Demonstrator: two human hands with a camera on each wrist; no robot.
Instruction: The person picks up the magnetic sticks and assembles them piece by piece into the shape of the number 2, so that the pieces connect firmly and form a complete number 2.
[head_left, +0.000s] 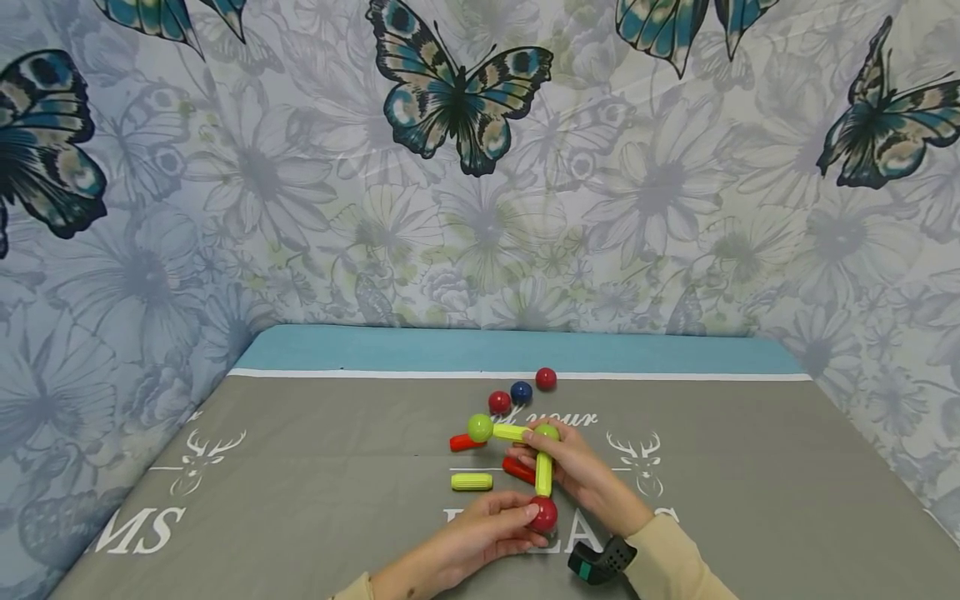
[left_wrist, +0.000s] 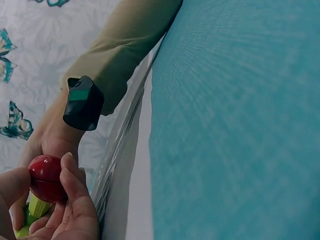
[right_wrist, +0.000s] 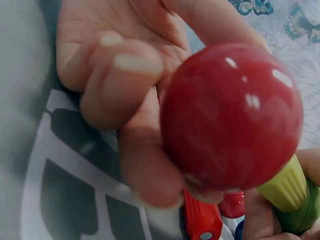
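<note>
Can read "MS" (head_left: 142, 531) near surface's (head_left: 337, 467) left edge, "your" (head_left: 573, 419) toward far edge; can't make out all large lettering (head_left: 583, 540) around left hand (head_left: 491, 533). Can't see near edge, cut off in head view. Pinching red ball (head_left: 543, 514) between left thumb and fingers. Gripping green ball (head_left: 547, 432) in right hand (head_left: 576, 475), ball partly covered. Can see lime stick (head_left: 543, 475) linking both, roughly midway between left and right edges.

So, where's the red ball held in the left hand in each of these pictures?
Head: red ball low, slightly right of centre.
Left wrist: red ball lower left.
Right wrist: red ball large, right of centre.
Shared landmark: yellow rod touching it.
</note>
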